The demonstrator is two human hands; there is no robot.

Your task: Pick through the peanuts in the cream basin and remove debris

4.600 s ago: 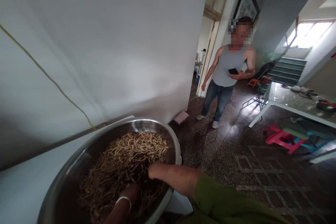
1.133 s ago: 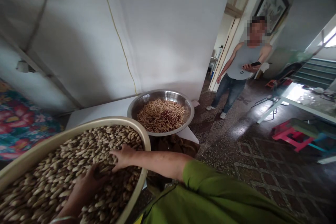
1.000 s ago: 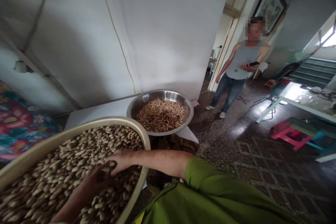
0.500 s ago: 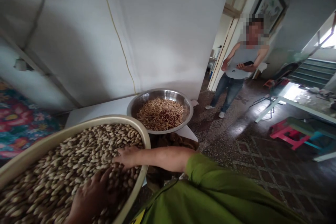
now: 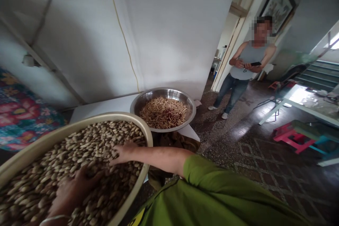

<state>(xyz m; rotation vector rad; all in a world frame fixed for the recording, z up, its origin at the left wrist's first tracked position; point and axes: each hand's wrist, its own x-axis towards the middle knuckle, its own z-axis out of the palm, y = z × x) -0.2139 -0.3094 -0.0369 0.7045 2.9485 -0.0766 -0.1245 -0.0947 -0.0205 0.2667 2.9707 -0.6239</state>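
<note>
Left hand (image 5: 74,188) and right hand (image 5: 126,153), each grip spread apart, seemingly mid-stir through peanuts (image 5: 60,162); scooping calls for cupping!

Pale wall (image 5: 169,24), dark patterned floor (image 5: 254,162), framed picture (image 5: 278,5), stairs (image 5: 319,74)

Tub (image 5: 116,115): cut off left and bottom | left hand (image 5: 71,189): fingertips unclear | floral cloth (image 5: 19,113): cut off left
</note>
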